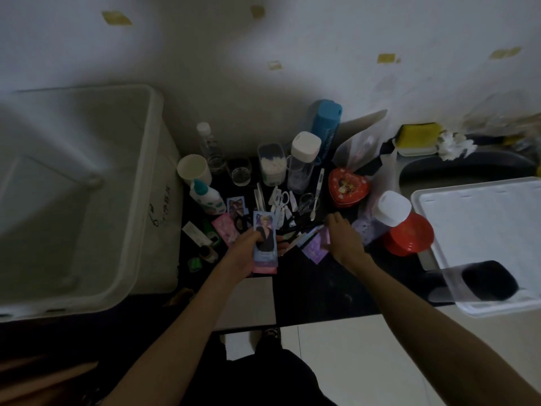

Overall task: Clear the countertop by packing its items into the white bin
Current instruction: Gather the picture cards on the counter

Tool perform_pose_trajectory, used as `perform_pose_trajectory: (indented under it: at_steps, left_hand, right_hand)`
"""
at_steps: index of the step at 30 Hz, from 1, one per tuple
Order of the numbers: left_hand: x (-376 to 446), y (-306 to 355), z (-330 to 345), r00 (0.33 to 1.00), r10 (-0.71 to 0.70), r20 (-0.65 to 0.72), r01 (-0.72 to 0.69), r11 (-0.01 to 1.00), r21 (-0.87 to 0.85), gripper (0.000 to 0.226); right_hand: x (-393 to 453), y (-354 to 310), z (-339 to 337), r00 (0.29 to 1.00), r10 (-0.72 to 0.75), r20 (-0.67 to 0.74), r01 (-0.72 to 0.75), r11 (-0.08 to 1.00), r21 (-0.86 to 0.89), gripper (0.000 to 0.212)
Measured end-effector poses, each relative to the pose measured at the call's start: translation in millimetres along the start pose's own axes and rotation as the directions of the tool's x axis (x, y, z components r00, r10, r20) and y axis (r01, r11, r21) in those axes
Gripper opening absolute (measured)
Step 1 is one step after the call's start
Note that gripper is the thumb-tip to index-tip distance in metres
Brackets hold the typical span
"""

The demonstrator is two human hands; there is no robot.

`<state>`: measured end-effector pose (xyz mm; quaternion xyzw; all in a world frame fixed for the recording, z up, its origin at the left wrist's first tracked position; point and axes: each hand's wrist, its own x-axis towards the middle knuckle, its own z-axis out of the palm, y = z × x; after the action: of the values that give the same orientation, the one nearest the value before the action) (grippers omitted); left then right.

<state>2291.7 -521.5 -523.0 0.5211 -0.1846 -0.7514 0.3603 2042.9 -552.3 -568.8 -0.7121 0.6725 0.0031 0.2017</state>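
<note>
A large white bin [152, 118] stands at the left, its inside bare. On the dark countertop [322, 282] lie many small items. My left hand [244, 253] grips a stack of picture cards [265, 241], held upright over the counter's front. My right hand [341, 238] reaches down onto a purple card [316, 249] among loose pens and cards; its fingertips are hidden, so I cannot tell whether it pinches anything. A pink card [224, 227] and another picture card [235, 205] lie to the left.
At the back stand a white cup [193, 169], clear bottle [207, 145], glass [241, 172], cotton-swab box [272, 167], white-capped bottle [303, 159] and blue container [325, 121]. A red heart tin [347, 187], red lid [409, 237] and white tray [483, 230] lie right.
</note>
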Motion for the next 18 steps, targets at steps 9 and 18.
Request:
perform_pose_trajectory:
  at_steps: [9, 18]
  left_hand:
    - [-11, -11, -11, 0.998, -0.031, -0.046, 0.030, 0.999, -0.020, 0.033]
    - [-18, -10, -14, 0.998, -0.004, -0.060, 0.004, 1.000, 0.005, 0.035]
  right_hand:
    - [-3, -8, 5, 0.988, 0.151, 0.032, -0.155, 0.974, 0.165, 0.106]
    - [-6, -20, 0, 0.953, 0.269, 0.140, -0.271, 0.963, -0.007, 0.103]
